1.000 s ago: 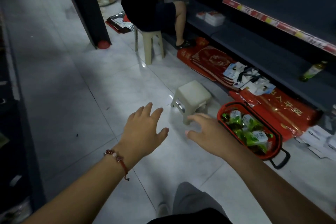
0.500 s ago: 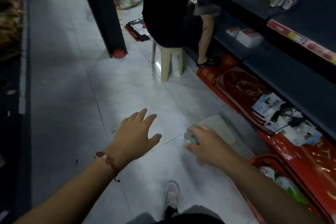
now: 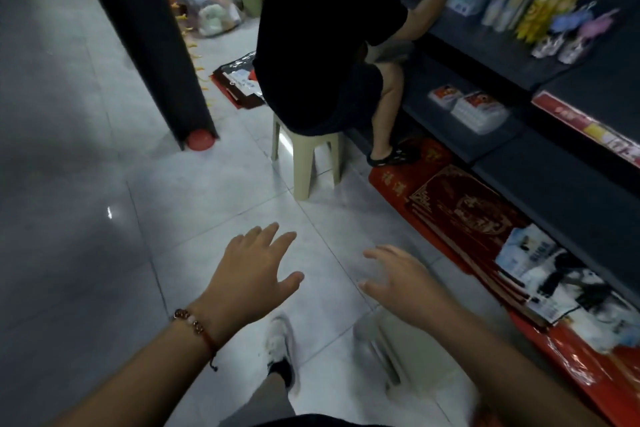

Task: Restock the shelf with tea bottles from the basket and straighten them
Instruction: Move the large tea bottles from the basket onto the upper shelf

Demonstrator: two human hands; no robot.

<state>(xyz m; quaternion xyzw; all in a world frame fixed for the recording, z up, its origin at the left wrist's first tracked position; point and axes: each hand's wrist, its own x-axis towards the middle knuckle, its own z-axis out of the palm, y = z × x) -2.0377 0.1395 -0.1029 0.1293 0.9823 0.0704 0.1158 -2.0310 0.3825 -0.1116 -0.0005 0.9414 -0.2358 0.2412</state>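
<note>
Where glossy tiles (image 3: pixel 214 191) shine, splayed fingers (image 3: pixel 273 236).

The pale tiled floor (image 3: pixel 194 191) carries a beige stool (image 3: pixel 306 158) with a seated person (image 3: pixel 322 31) on it, near the shelf (image 3: pixel 568 198) along the floor's right edge. Red printed sheets (image 3: pixel 460 204) and packets in clear wrap (image 3: pixel 547 267) lie on the floor against the shelf's foot. A second, lower stool (image 3: pixel 412 350), blurred, stands near the floor's bottom edge. A red bowl-like thing (image 3: pixel 200 140) sits at the foot of a dark pillar (image 3: pixel 145 28). On the shelf's lower board lie white packs (image 3: pixel 474 107).
</note>
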